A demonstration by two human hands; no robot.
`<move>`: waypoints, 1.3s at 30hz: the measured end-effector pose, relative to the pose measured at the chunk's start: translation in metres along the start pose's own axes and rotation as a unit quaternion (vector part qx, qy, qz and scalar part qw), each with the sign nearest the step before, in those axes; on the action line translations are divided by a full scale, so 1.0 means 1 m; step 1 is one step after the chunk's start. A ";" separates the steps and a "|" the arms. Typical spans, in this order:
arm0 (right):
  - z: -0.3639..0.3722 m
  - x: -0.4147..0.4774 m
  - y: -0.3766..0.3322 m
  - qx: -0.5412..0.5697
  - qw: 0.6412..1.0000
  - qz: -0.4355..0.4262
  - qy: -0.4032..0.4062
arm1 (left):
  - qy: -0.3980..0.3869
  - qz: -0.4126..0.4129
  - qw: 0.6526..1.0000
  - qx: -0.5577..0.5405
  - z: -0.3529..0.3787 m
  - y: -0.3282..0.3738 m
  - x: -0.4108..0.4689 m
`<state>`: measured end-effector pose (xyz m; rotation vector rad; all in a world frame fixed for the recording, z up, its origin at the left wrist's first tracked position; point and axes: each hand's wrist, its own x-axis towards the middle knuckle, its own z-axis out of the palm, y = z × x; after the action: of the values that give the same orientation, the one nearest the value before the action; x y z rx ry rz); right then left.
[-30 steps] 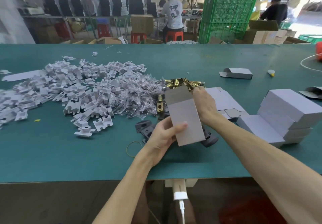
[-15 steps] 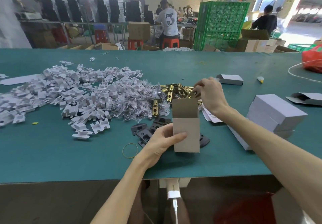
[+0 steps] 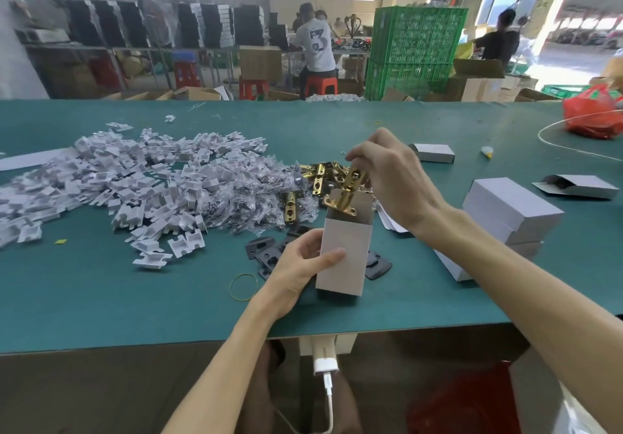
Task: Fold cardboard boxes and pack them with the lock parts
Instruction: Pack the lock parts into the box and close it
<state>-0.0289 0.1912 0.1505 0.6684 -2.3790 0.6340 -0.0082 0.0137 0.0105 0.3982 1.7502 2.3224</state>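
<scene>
1 brass latch (image 3: 344, 197) over upright box (image 3: 352, 266)

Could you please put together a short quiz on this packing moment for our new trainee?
1. True or false: the upright grey cardboard box is closed and lying flat.
2. What does the right hand pinch at the box's open top? A) a shiny brass-coloured metal latch B) a white plastic insert C) a yellow rubber band
3. Which hand grips the box by its side to steady it?

Key: 1 false, it stands upright with its top open; 2 A; 3 the left hand.
</scene>
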 end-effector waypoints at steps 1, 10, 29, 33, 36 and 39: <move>0.002 -0.001 -0.001 -0.021 1.000 -0.013 -0.009 | 0.002 0.002 1.000 -0.003 0.000 0.000 0.000; 0.001 -0.005 0.002 -0.016 1.000 -0.004 -0.018 | 0.008 0.010 0.999 -0.031 -0.005 -0.005 0.005; 0.037 -0.017 -0.021 -0.075 0.986 -0.020 -0.150 | 0.006 -0.005 0.999 -0.039 -0.001 0.000 0.002; 0.041 -0.017 -0.021 -0.052 0.987 0.000 -0.154 | 0.001 -0.006 0.999 -0.040 -0.002 0.000 0.003; 0.044 -0.018 -0.020 -0.070 0.981 0.011 -0.183 | 0.008 -0.012 0.999 -0.038 -0.003 0.000 0.003; 0.045 -0.025 -0.022 -0.104 0.965 0.004 -0.242 | 0.016 -0.016 0.999 -0.034 -0.004 -0.002 0.003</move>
<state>-0.0171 0.1565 0.1083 0.7888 -2.8458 0.2286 -0.0123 0.0120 0.0081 0.3211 1.6737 2.3697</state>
